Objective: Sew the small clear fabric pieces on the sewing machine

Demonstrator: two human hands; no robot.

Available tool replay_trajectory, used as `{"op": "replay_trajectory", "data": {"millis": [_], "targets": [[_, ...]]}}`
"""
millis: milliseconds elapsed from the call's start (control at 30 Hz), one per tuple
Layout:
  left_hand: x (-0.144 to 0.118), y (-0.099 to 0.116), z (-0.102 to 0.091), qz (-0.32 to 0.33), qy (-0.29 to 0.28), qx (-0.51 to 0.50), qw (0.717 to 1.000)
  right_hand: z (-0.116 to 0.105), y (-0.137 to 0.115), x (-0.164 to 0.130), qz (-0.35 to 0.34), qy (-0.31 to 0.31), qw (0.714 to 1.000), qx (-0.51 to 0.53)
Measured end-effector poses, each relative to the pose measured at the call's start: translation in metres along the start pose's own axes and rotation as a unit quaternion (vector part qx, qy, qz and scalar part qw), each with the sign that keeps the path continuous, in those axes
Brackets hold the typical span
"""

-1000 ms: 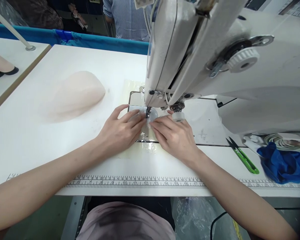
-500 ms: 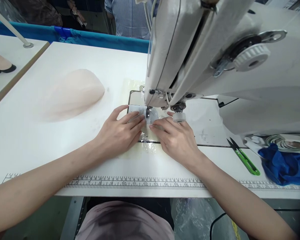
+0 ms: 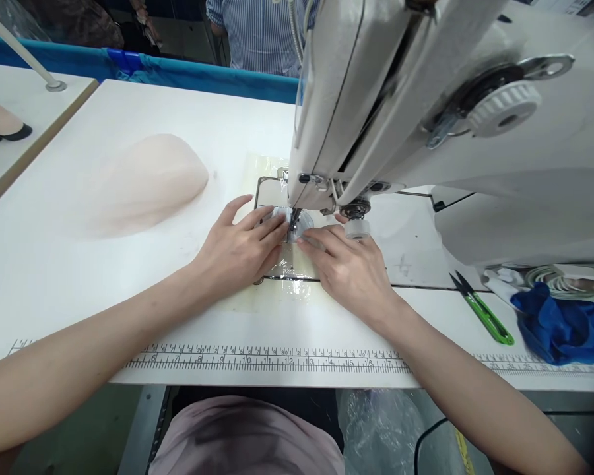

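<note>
My left hand (image 3: 242, 251) lies on the left of the sewing machine's needle plate (image 3: 297, 260), fingers stretched out and a little apart. Its fingertips reach the presser foot (image 3: 295, 218) and partly cover a pale, shiny flat piece around it. On the other side, my right hand (image 3: 349, 267) has its fingers drawn together, the tips low beside the foot. Whatever those fingertips may pinch is hidden or too small to name. Over both hands stands the white sewing machine (image 3: 336, 99), its white round knob (image 3: 357, 229) just above the right fingers.
A beige moulded cup (image 3: 148, 185) lies on the white table (image 3: 103, 297) to the left. Green thread snips (image 3: 485, 310) and a blue cloth (image 3: 564, 326) lie at the right. A ruler strip (image 3: 267, 359) runs along the front edge. A person in a striped shirt (image 3: 262, 33) is beyond the table.
The left fingers have shifted slightly and cover more of the pale piece by the presser foot. My right hand stays nearly in place. The camera view has moved a little.
</note>
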State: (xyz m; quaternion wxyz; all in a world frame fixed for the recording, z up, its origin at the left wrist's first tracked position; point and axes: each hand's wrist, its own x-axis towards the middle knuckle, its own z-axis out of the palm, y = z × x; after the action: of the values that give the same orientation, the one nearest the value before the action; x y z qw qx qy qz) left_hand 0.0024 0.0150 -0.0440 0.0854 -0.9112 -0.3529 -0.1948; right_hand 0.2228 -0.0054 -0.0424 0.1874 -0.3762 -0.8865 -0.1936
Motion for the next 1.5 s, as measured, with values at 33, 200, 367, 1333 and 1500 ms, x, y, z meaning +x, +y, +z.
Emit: {"op": "replay_trajectory", "data": {"millis": [33, 200, 367, 1333, 1500], "targets": [[0.0, 0.0, 0.0, -0.005, 0.001, -0.005, 1.0, 0.0, 0.0, 0.0, 0.0, -0.002, 1.0, 0.002], [0.002, -0.001, 0.001, -0.022, -0.001, -0.021, 1.0, -0.001, 0.001, 0.001, 0.0, -0.015, 1.0, 0.01], [0.004, -0.003, 0.002, -0.033, -0.012, -0.011, 0.999, 0.0, 0.003, 0.004, 0.015, -0.04, 0.999, 0.014], [0.002, -0.012, -0.071, -0.102, 0.012, -0.46, 0.882, -0.028, 0.001, 0.019, 0.283, -0.19, 0.579, 0.741], [-0.013, 0.021, -0.115, 0.081, 0.024, -0.228, 0.97, -0.033, -0.017, 0.035, 0.26, -0.154, 0.695, 0.653]]}}
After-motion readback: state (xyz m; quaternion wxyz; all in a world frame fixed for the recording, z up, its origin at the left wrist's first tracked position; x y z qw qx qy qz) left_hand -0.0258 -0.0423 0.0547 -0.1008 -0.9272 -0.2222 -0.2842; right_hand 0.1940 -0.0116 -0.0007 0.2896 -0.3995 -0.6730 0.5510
